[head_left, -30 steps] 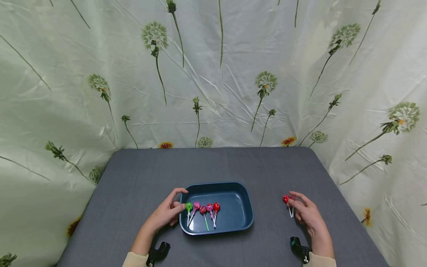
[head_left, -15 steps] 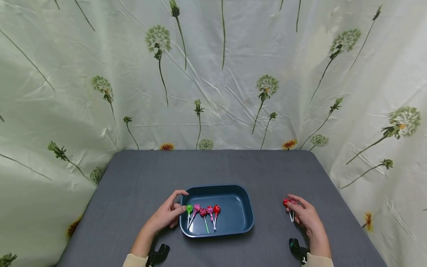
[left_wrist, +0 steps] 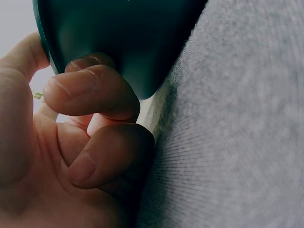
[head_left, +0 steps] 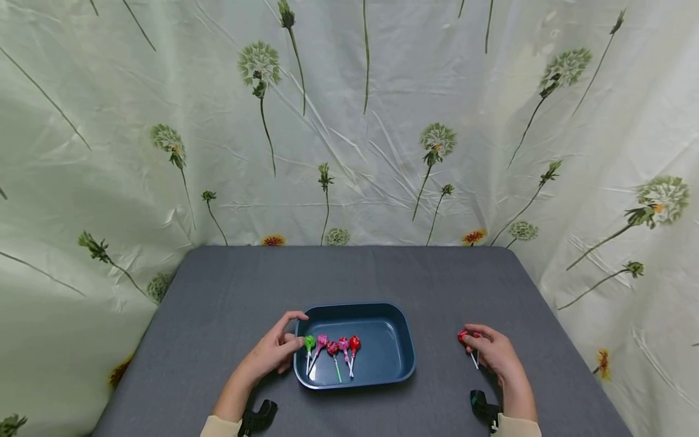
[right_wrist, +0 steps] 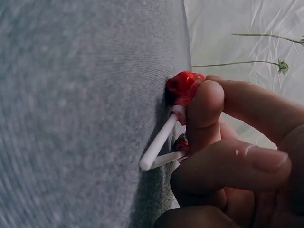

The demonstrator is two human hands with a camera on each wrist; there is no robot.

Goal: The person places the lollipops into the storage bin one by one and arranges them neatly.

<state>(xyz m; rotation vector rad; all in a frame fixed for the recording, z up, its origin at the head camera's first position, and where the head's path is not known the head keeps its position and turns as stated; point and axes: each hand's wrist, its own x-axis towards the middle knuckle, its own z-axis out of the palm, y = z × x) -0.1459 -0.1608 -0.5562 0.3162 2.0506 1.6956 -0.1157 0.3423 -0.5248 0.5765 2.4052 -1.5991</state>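
Observation:
My left hand [head_left: 275, 348] holds the left end of a dark blue tray [head_left: 384, 377], its thumb over the rim. In the left wrist view, curled fingers [left_wrist: 95, 90] lie against the outside of the tray wall [left_wrist: 123, 28]. Several wrapped lollipops lie in the tray's left half, among them a green one [head_left: 309, 342] and a red one [head_left: 355, 343]. Off to the tray's right, my right hand [head_left: 498, 353] pinches a red lollipop [right_wrist: 183, 88] between thumb and forefinger, close above the cloth. A second lollipop [right_wrist: 179, 142] is behind it, partly hidden by the fingers.
Grey cloth covers the table [head_left: 349, 273]. A pale curtain [head_left: 349, 121] with dandelion prints hangs along the back and sides. Black wrist mounts [head_left: 259, 416] sit on both forearms.
My right hand has shifted slightly left and toward me, and the red lollipop in it has come a little away from the second one. The left hand stays on the tray.

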